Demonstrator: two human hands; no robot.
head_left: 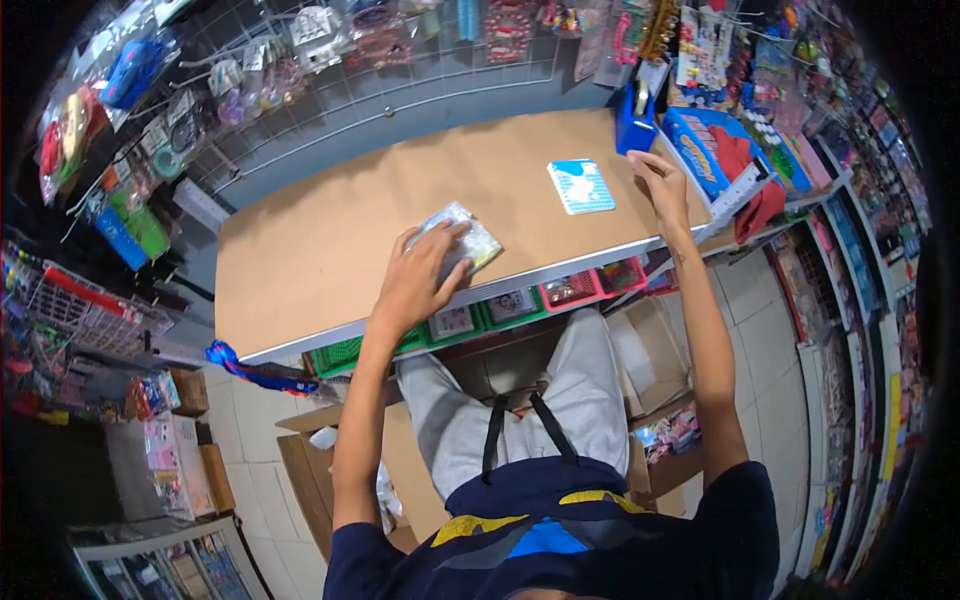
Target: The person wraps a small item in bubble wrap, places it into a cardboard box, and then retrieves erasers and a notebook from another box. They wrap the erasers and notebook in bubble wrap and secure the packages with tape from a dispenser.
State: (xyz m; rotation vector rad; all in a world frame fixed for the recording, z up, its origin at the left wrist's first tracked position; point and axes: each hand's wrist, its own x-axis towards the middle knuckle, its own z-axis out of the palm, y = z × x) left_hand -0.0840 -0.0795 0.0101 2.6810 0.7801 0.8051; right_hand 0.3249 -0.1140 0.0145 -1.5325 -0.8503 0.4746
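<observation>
On the brown tabletop (330, 250), my left hand (420, 275) presses a small clear plastic packet (478, 240) with pale, patterned contents. Its fingers rest over the packet's left side, with the thumb along the near edge. My right hand (664, 192) is raised at the table's right end, just below a blue tape dispenser (637, 122). Thumb and forefinger come together there; whatever may be between them is too small to make out. Between the two hands lies a blue and white printed card (581, 187), touched by neither.
Right of the dispenser stands a blue printed box (705, 150) with red material hanging over it. Hanging packets cover the wire wall grid (420, 95). Green baskets (410, 342) and a pink basket (605, 285) sit under the tabletop. Cardboard boxes (650, 345) flank my legs.
</observation>
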